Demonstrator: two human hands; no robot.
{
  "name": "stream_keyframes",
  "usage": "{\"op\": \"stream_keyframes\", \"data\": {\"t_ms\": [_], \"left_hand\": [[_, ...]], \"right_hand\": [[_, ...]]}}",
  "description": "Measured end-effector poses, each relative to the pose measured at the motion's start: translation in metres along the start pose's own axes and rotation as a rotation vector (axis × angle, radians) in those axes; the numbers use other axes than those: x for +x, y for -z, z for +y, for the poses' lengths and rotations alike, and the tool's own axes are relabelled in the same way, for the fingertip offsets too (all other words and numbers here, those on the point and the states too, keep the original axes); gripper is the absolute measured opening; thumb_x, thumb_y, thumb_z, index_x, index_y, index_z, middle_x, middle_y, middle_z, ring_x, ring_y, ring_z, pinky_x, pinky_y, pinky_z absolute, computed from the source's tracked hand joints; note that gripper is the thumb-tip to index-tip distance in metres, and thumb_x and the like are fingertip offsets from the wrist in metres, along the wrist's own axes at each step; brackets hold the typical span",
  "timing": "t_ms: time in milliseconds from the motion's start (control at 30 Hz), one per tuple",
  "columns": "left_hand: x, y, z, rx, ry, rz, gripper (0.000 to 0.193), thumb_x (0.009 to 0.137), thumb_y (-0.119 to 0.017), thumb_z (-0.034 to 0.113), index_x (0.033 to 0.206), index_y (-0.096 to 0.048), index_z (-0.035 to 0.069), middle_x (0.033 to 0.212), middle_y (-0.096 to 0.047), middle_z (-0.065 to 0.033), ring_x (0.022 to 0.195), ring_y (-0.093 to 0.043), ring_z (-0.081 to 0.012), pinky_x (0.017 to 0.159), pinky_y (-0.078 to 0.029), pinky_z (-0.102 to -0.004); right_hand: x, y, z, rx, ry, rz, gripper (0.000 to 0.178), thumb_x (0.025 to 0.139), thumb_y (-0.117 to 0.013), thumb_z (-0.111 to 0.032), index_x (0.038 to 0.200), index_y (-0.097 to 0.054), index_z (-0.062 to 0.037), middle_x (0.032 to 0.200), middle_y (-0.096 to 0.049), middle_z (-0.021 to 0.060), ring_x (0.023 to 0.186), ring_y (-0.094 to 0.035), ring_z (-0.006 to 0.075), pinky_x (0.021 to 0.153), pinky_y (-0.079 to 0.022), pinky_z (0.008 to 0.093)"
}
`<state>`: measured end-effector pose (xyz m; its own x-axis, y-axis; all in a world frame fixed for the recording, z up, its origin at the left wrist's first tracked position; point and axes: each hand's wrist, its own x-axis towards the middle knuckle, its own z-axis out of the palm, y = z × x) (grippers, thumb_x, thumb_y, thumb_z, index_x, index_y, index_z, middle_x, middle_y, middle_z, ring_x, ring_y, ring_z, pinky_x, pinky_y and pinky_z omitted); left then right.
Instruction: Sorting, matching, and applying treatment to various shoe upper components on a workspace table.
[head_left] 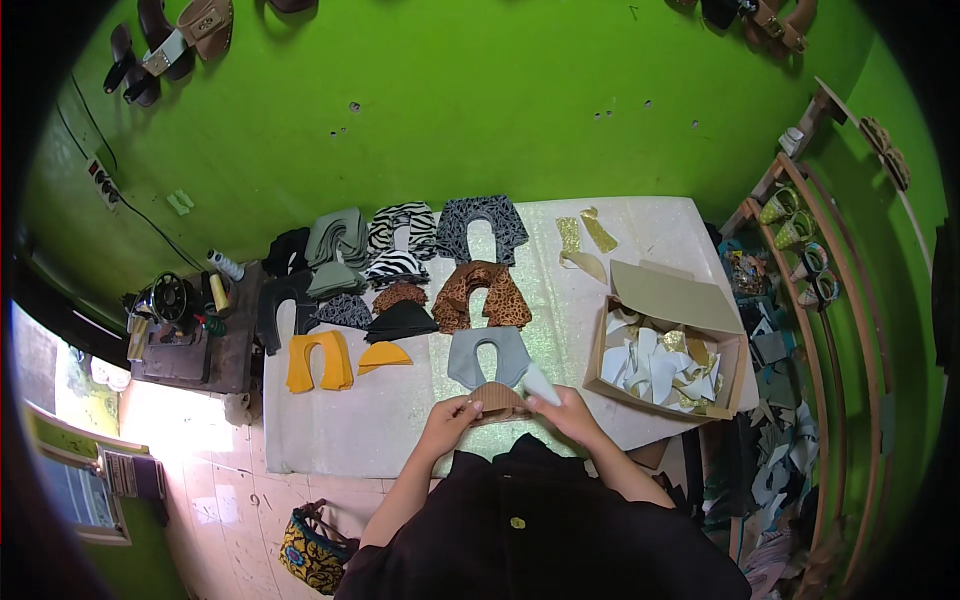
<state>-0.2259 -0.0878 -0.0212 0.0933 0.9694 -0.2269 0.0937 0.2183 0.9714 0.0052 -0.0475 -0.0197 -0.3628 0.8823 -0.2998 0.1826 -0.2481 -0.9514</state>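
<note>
At the near edge of the table, my left hand (449, 425) is closed on the left end of a brown, ribbed half-moon piece (496, 397). My right hand (568, 412), at that piece's other end, grips a white strip-like piece (541, 383) that points up and left. Whether its fingers also touch the brown piece I cannot tell. Just beyond lies a grey U-shaped piece (462, 352), its lower part partly covered by the brown one. Farther back are a stack of leopard-print U-shaped pieces (452, 300) and a dark patterned stack (512, 236).
Yellow U-shaped pieces (299, 364), yellow half-moons (386, 355), black half-moons (402, 321) and zebra-print pieces (415, 215) lie left. An open cardboard box (645, 403) of white and gold scraps stands right. A sewing machine (172, 310) is far left; a wooden rack (812, 340) stands right.
</note>
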Motion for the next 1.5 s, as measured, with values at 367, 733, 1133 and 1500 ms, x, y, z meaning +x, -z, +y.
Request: {"op": "stream_keyframes", "data": {"t_ms": [367, 733, 1133, 1500], "left_hand": [[0.001, 0.002, -0.055, -0.226, 0.252, -0.033, 0.029, 0.090, -0.052, 0.024, 0.071, -0.061, 0.003, 0.063, -0.053, 0.0014, 0.058, -0.044, -0.0059, 0.056, -0.035, -0.0206], [0.007, 0.007, -0.093, -0.005, 0.225, -0.030, 0.031, 0.089, -0.054, 0.028, 0.066, -0.057, 0.006, 0.058, -0.048, 0.0036, 0.052, -0.040, -0.0055, 0.049, -0.032, -0.0221], [0.004, -0.011, -0.087, 0.466, 0.139, 0.264, 0.032, 0.078, -0.065, 0.036, 0.077, -0.063, 0.004, 0.064, -0.060, -0.0091, 0.058, -0.058, -0.0206, 0.055, -0.045, -0.0328], [0.002, -0.009, -0.063, 0.643, 0.248, 0.249, 0.033, 0.075, -0.065, 0.040, 0.078, -0.062, 0.007, 0.068, -0.063, -0.0089, 0.066, -0.063, -0.0269, 0.058, -0.047, -0.0376]], "right_hand": [[0.031, -0.013, 0.029, -0.169, -0.112, -0.107, 0.036, 0.083, -0.064, -0.032, 0.090, -0.066, 0.0035, 0.076, -0.063, 0.0033, 0.068, -0.055, 0.0102, 0.063, -0.044, 0.0257], [0.034, -0.024, 0.051, -0.152, -0.086, 0.022, 0.035, 0.076, -0.066, -0.031, 0.089, -0.066, 0.0016, 0.073, -0.064, 0.0105, 0.066, -0.060, 0.0173, 0.063, -0.046, 0.0319], [0.026, -0.031, 0.059, -0.781, -0.087, 0.192, 0.029, 0.077, -0.062, -0.034, 0.081, -0.065, -0.0061, 0.075, -0.065, 0.0165, 0.074, -0.063, 0.0337, 0.073, -0.044, 0.0432], [0.022, -0.031, 0.048, -0.692, 0.011, 0.145, 0.029, 0.076, -0.064, -0.035, 0.075, -0.064, -0.0059, 0.072, -0.063, 0.0160, 0.072, -0.062, 0.0339, 0.070, -0.045, 0.0429]]}}
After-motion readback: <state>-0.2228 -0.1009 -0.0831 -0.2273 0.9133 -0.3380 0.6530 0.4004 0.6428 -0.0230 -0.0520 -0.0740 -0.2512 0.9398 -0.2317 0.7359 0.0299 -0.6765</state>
